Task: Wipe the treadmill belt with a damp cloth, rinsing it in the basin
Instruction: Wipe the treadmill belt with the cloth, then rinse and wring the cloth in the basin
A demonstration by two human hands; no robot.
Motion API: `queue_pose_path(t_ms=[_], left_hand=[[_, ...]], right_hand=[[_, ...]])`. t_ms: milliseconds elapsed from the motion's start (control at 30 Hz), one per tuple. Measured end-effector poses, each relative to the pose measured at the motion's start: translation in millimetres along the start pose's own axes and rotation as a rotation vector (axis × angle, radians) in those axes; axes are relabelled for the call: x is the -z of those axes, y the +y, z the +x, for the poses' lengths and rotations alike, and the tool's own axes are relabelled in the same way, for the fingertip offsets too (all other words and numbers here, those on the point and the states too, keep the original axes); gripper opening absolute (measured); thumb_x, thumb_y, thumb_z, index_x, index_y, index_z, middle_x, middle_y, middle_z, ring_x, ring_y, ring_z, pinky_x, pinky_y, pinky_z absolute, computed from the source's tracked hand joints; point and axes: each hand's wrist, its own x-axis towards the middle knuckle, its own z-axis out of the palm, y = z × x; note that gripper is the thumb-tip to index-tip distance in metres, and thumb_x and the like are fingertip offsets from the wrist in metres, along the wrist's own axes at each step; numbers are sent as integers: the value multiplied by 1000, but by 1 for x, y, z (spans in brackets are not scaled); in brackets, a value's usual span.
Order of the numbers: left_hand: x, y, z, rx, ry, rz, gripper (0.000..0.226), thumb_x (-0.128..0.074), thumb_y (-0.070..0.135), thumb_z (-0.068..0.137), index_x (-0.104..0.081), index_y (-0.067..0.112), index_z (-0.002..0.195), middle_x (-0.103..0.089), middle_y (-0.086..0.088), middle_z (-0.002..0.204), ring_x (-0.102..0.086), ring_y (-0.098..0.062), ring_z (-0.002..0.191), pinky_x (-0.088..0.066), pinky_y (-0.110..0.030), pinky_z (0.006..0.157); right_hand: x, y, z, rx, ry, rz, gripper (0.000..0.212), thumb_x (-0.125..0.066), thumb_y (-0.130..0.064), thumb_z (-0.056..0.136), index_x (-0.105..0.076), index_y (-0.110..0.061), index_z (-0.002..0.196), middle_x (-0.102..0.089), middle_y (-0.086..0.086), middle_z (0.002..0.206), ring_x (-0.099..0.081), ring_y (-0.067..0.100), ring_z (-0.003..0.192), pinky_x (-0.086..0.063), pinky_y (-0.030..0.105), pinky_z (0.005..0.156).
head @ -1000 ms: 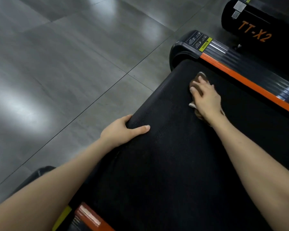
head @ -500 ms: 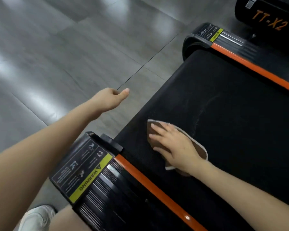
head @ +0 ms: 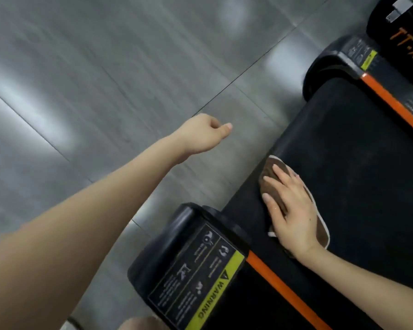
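Observation:
The black treadmill belt (head: 358,160) fills the right side of the view. A brown cloth with a pale edge (head: 271,170) lies flat on the belt close to its end edge. My right hand (head: 293,210) presses on the cloth with straight, spread fingers. My left hand (head: 205,134) hangs in the air over the floor to the left of the belt, fingers loosely curled, holding nothing. No basin is in view.
The near side rail (head: 200,270) carries a yellow warning label and an orange stripe. The far rail (head: 391,96) has the same orange stripe. A black machine marked TT-X2 (head: 405,39) stands at top right. Grey floor tiles (head: 105,79) spread to the left.
My left hand let go of the belt's edge and lifted over the floor. My right hand slid the cloth from the far rail across to the belt's near end corner.

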Motion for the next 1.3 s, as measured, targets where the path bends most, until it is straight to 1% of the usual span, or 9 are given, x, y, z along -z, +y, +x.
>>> queue_pose_path(t_ms=[267, 400, 500, 600, 733, 867, 933, 1000, 1300], left_hand=[[39, -9, 1, 63, -15, -96, 44, -44, 39, 98, -63, 0, 91, -60, -9, 84, -61, -30, 96, -46, -34, 86], [32, 18, -6, 121, -138, -149, 34, -44, 38, 98, -63, 11, 89, -66, -9, 94, -59, -28, 104, -45, -31, 87], [24, 32, -12, 144, -233, -112, 37, -42, 36, 99, -52, 12, 71, -53, -6, 65, -55, -39, 100, -38, -31, 66], [17, 43, -19, 173, -300, -63, 39, -40, 35, 99, -63, 4, 103, -66, -16, 102, -57, -33, 107, -45, -34, 82], [19, 53, -23, 244, -357, -20, 34, -41, 34, 99, -63, 10, 101, -68, -7, 104, -61, -24, 101, -42, -30, 84], [38, 69, -13, 369, -353, -39, 33, -44, 33, 96, -63, 14, 116, -66, -2, 115, -59, -22, 108, -44, -32, 93], [50, 81, -8, 433, -348, -44, 34, -44, 33, 97, -61, 14, 119, -65, -3, 117, -58, -24, 110, -45, -36, 97], [62, 94, -1, 435, -352, -13, 31, -45, 32, 97, -62, 15, 116, -65, -2, 115, -59, -23, 109, -45, -34, 96], [129, 131, 51, 498, -213, -79, 44, -53, 46, 91, -53, 21, 127, -57, 4, 117, -52, -15, 115, -40, -31, 97]], right_hand=[[0, -4, 7, 35, -75, -129, 41, -43, -29, 93, -60, -5, 120, -46, 13, 139, -36, 33, 134, -25, 49, 112], [-1, 0, 6, 91, -79, -143, 36, -42, -27, 94, -53, -9, 124, -47, 19, 138, -34, 39, 134, -29, 58, 107], [-2, -2, 8, 84, -116, -163, 37, -35, -32, 98, -49, -12, 125, -42, 17, 140, -31, 41, 134, -27, 59, 107], [-1, -1, 6, 71, -143, -205, 38, -33, -33, 99, -47, -12, 127, -39, 17, 140, -30, 43, 133, -25, 59, 108], [3, -7, 9, 21, -244, -298, 37, -41, -30, 95, -48, -13, 127, -46, 20, 138, -34, 44, 131, -26, 58, 107], [20, -50, 36, -375, -256, -97, 35, -49, -28, 91, -66, -11, 116, -56, 9, 134, -44, 34, 130, -39, 47, 106], [34, -74, 63, -788, -92, 206, 28, -56, -22, 93, -65, -13, 118, -58, 2, 131, -51, 22, 126, -37, 31, 107], [49, -92, 93, -1066, 126, 493, 28, -60, -17, 91, -64, -17, 119, -60, -1, 127, -55, 15, 120, -38, 32, 108], [75, -156, 224, -1259, 466, 930, 24, -59, -14, 93, -64, -24, 114, -70, -6, 106, -63, 8, 103, -49, 41, 98]])
